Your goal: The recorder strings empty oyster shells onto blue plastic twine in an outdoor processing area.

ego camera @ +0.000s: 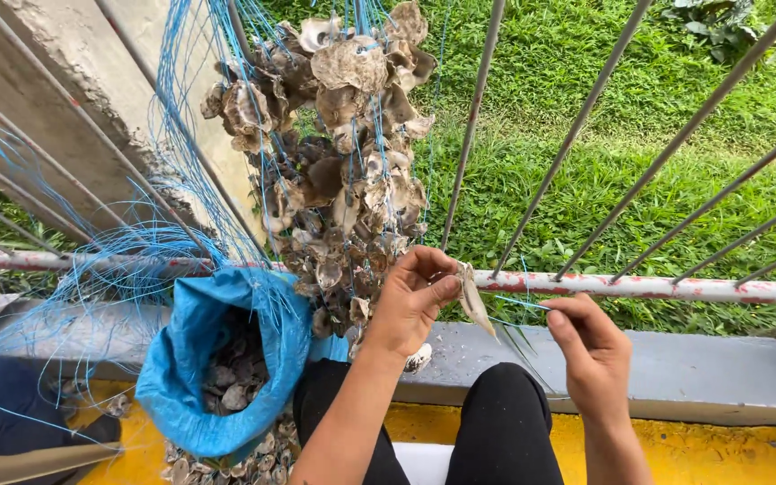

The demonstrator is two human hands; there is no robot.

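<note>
outdoors in even daylight. slanted grey metal bars (pixel 577 126) rise from a horizontal rail (pixel 675 289) with chipped red and white paint. beyond them spreads bright green grass (pixel 586 171). a weathered concrete wall (pixel 74 81) fills the upper left corner. below the rail runs a grey ledge (pixel 702 368), then a yellow painted floor (pixel 747 454).

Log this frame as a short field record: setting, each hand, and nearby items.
setting: seated at a metal railing above grass
left hand: pinches a pale shell
right hand: fingers grip a thin blue string leading to the shell
hanging: cluster of strung shells on blue lines
nearby: blue sack of shells, open, at left
</note>
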